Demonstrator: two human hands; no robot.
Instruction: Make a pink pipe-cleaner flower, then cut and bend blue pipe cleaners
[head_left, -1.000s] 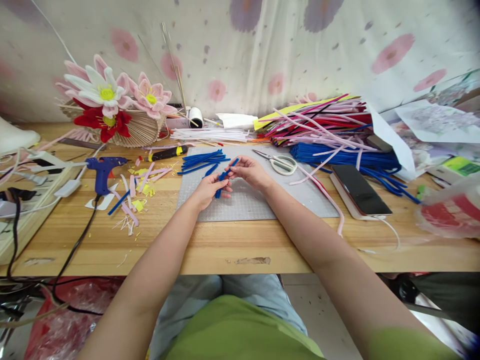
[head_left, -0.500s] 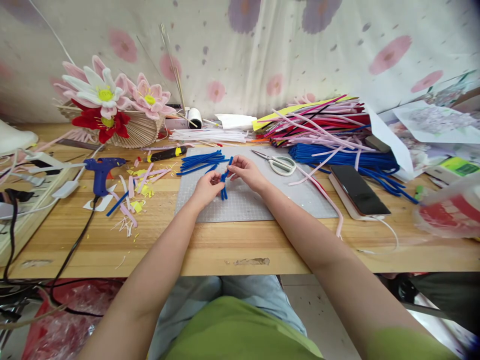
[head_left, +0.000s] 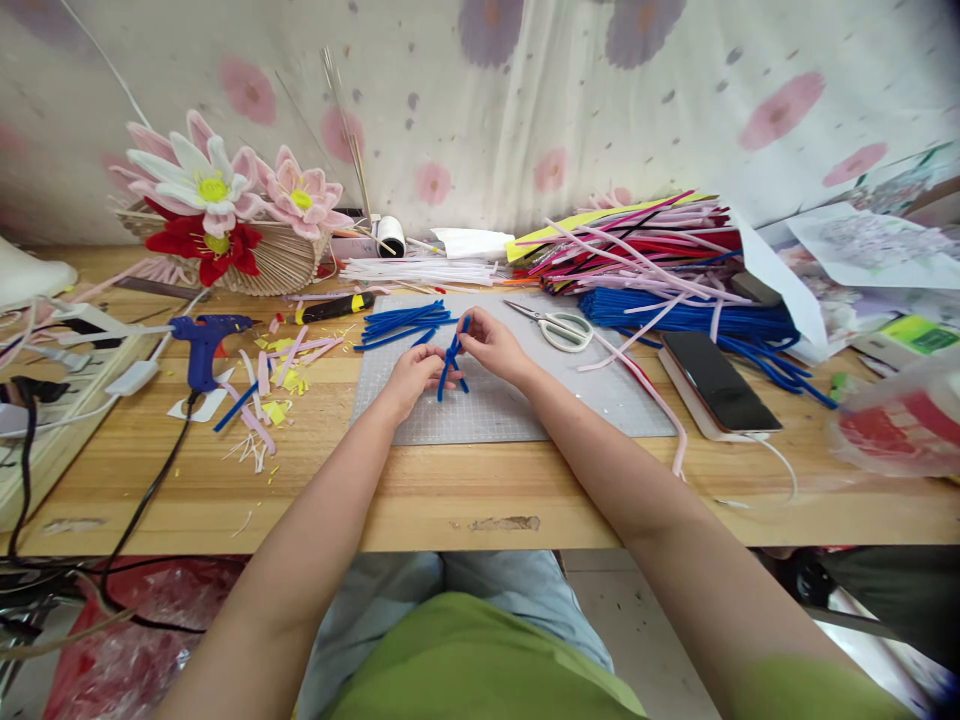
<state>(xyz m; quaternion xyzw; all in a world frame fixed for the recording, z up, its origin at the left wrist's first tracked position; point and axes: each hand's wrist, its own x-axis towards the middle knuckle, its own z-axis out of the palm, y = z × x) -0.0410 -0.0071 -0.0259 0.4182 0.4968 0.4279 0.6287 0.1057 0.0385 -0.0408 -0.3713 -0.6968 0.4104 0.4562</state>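
My left hand (head_left: 411, 378) and my right hand (head_left: 489, 345) meet over a grey cutting mat (head_left: 510, 400), both pinching a small bunch of short blue pipe cleaners (head_left: 452, 362) held almost upright, its ends splaying downward. A loose pile of blue pipe cleaner pieces (head_left: 401, 323) lies on the mat just behind my hands. Scissors (head_left: 559, 323) lie on the mat to the right of my right hand.
A blue glue gun (head_left: 202, 342) with cord lies left, among pink and yellow scraps (head_left: 274, 385). A fan with paper flowers (head_left: 217, 215) stands at back left. Stacked coloured pipe cleaners (head_left: 645, 255) and a phone (head_left: 716, 378) are right. A power strip (head_left: 90, 350) sits far left.
The blue bunch has turned from lying slanted between my hands to nearly upright, and my fingers have shifted their grip on it. My arms have barely moved.
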